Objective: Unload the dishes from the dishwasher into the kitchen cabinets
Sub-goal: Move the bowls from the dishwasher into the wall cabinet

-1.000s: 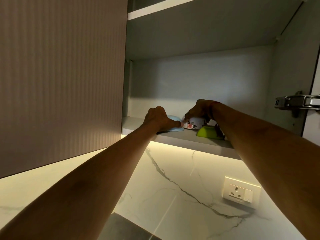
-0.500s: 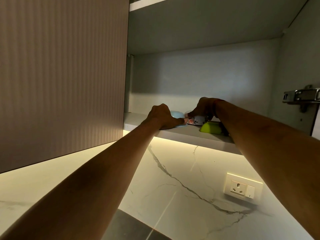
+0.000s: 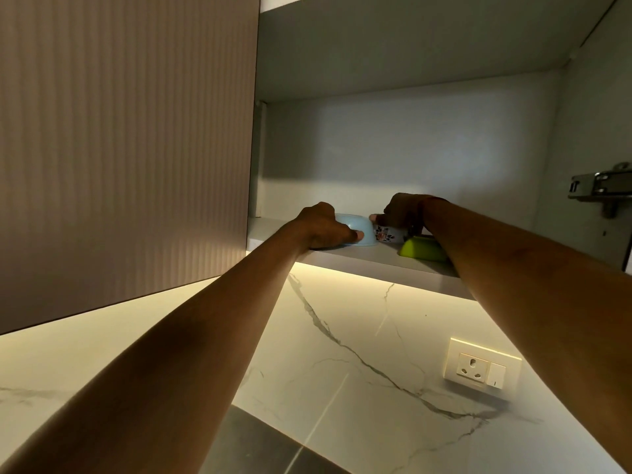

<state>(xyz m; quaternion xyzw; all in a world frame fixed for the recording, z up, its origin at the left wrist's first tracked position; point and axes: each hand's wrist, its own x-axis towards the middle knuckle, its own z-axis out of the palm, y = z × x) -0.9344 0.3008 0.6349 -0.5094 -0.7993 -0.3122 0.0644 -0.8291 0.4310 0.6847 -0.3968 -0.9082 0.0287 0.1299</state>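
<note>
Barely shifted from a second ago, my left hand [image 3: 319, 225] still curls round the blue bowl [image 3: 360, 230] and my right hand [image 3: 402, 210] clasps the floral cup [image 3: 386, 233] on the shelf [image 3: 359, 260], where I should seat both flat, clear of the green bowl [image 3: 419, 249], before letting go.

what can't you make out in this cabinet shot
Head view only:
patterned dish: mostly covered by the right hand, shape unclear.
blue bowl: left side behind the left hand.
green bowl: right end behind the right forearm.
All three insides: seen from below the shelf.
hinge: cut by right edge.
</note>
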